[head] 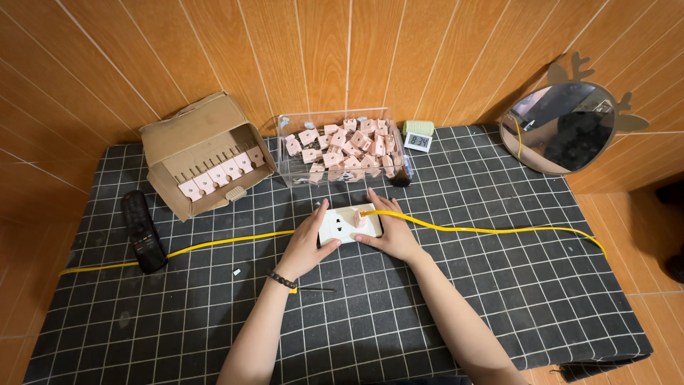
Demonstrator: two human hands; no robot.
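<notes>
- Thin yellow cable (491,229) vanishes beneath the left hand (308,246)
- Small white digital display (417,141): too small to tell
- Both forearms cut off at the bottom edge

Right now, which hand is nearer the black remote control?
Left. The left hand rests on the white socket plate, with the black remote control farther out on its side of the checked cloth. The right hand is on the plate's opposite side.
</notes>
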